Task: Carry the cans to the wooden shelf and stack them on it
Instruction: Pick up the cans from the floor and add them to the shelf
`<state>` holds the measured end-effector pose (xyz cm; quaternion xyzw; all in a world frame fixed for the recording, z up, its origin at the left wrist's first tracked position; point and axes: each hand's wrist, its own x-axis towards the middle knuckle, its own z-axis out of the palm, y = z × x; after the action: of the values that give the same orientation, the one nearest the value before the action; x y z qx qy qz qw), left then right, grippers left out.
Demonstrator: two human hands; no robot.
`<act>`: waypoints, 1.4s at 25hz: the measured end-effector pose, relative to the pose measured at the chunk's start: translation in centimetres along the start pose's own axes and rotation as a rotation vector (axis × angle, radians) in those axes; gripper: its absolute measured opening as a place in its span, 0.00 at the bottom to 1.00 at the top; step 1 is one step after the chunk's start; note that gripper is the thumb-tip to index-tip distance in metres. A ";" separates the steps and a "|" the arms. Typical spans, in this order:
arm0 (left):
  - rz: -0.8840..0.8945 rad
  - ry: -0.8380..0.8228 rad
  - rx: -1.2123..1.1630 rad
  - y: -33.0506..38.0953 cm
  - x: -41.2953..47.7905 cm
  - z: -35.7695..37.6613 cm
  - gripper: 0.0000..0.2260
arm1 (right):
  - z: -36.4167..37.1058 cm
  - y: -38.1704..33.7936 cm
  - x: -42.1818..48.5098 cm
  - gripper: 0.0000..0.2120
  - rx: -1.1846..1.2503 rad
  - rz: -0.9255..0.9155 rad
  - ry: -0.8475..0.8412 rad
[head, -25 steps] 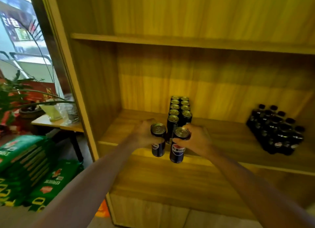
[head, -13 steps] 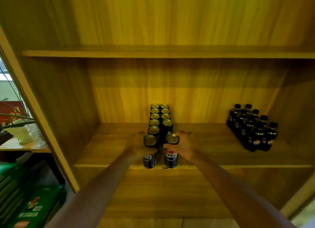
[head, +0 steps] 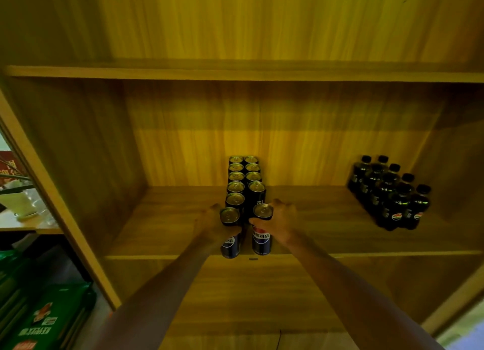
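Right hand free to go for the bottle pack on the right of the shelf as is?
Probably not yet. The right hand is closed around a can at the shelf front edge, so it is occupied. The path itself looks open: bare board lies between it and the bottle pack.

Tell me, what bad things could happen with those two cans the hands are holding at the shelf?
1. Both cans, the left can and the right can, sit right at the shelf's front edge; let go too soon and one might tip off.
2. The left hand and right hand are close to the two rows of cans; a hard push could knock those over.
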<state>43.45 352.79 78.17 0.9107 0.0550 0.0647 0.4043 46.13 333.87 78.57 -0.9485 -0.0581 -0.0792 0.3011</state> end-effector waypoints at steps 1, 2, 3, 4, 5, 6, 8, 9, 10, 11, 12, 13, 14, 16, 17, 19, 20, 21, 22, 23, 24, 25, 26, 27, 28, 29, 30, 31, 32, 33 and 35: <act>0.000 0.008 -0.024 -0.1 0.1 0.2 0.32 | 0.2 0.0 0.2 0.30 0.014 0.000 0.010; 0.006 0.018 -0.032 0.1 0.0 0.3 0.31 | 0.5 0.0 0.3 0.30 0.023 -0.002 0.022; 0.014 0.034 -0.027 0.4 -0.2 0.4 0.29 | 0.7 0.1 0.4 0.30 0.032 -0.004 0.029; 0.014 0.050 -0.020 0.6 -0.3 0.5 0.27 | 0.8 0.3 0.4 0.30 0.040 -0.013 0.030; 0.014 0.059 -0.018 0.6 -0.2 0.5 0.26 | 0.8 0.4 0.4 0.29 0.054 -0.024 0.034; 0.007 0.057 -0.020 0.6 -0.2 0.4 0.26 | 0.7 0.5 0.3 0.29 0.066 -0.038 0.033; 0.003 0.039 -0.027 0.6 0.0 -0.1 0.26 | 0.4 1.0 0.1 0.29 0.101 -0.069 -0.004; 0.013 0.027 -0.019 0.6 0.2 -0.4 0.26 | 0.4 1.4 0.0 0.29 0.127 -0.082 -0.036; 0.033 0.009 -0.005 0.7 0.3 -0.8 0.25 | 0.3 1.8 0.0 0.28 0.151 -0.090 -0.070; 0.057 -0.013 0.002 0.7 0.5 -1.1 0.23 | 0.5 2.1 0.1 0.28 0.173 -0.088 -0.095; 0.076 -0.030 0.002 0.7 0.7 -1.2 0.21 | 0.7 2.4 0.2 0.27 0.190 -0.080 -0.112; 0.083 -0.038 0.004 0.8 0.8 -1.3 0.19 | 0.9 2.6 0.3 0.26 0.209 -0.076 -0.121; 0.086 -0.035 0.016 1.0 0.8 -1.3 0.17 | 1.1 2.7 0.5 0.25 0.221 -0.074 -0.125; 0.099 -0.019 0.048 1.5 0.7 -1.1 0.15 | 1.5 2.4 0.9 0.24 0.243 -0.078 -0.118; 0.105 -0.012 0.057 1.7 0.6 -1.1 0.15 | 1.7 2.4 1.1 0.24 0.253 -0.077 -0.112; 0.103 0.020 0.091 2.0 0.4 -1.0 0.16 | 2.1 2.2 1.6 0.25 0.268 -0.067 -0.106; 0.094 0.038 0.111 2.1 0.4 -1.0 0.17 | 2.2 2.1 1.8 0.26 0.271 -0.064 -0.103; 0.083 0.049 0.124 2.0 0.4 -0.9 0.17 | 2.3 2.0 2.1 0.26 0.268 -0.063 -0.097; 0.075 0.054 0.130 2.1 0.5 -0.8 0.18 | 2.4 2.0 2.4 0.27 0.255 -0.064 -0.088; 0.068 0.053 0.131 2.0 0.5 -0.7 0.18 | 2.5 2.0 2.7 0.27 0.231 -0.068 -0.078; 0.066 0.052 0.131 2.1 0.5 -0.7 0.19 | 2.6 2.0 3.0 0.27 0.205 -0.073 -0.072; 0.066 0.052 0.130 2.0 0.6 -0.6 0.19 | 2.7 1.9 3.2 0.28 0.190 -0.072 -0.071; 0.070 0.054 0.133 2.0 0.6 -0.7 0.20 | 2.7 1.8 3.4 0.27 0.182 -0.069 -0.071; 0.072 0.053 0.136 1.9 0.7 -0.7 0.21 | 2.8 1.8 3.6 0.27 0.176 -0.068 -0.071; 0.073 0.052 0.141 1.8 0.7 -0.7 0.21 | 2.8 1.7 3.7 0.27 0.169 -0.071 -0.070; 0.070 0.052 0.142 1.6 0.8 -0.6 0.22 | 2.8 1.7 3.7 0.26 0.167 -0.078 -0.072; 0.067 0.052 0.143 1.6 0.8 -0.6 0.22 | 2.8 1.7 3.8 0.26 0.168 -0.084 -0.076; 0.067 0.053 0.143 1.5 0.9 -0.6 0.22 | 2.9 1.7 3.8 0.26 0.169 -0.084 -0.081; 0.072 0.053 0.143 1.5 0.9 -0.7 0.22 | 2.9 1.7 3.8 0.26 0.170 -0.082 -0.085; 0.072 0.052 0.140 1.6 0.9 -0.6 0.22 | 2.9 1.6 3.8 0.26 0.171 -0.079 -0.090; 0.077 0.047 0.132 1.6 0.8 -0.7 0.21 | 2.9 1.5 3.9 0.26 0.189 -0.082 -0.094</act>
<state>44.23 352.33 79.92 0.9349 0.0337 0.0977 0.3394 50.50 334.55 76.11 -0.9153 -0.1183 -0.0412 0.3828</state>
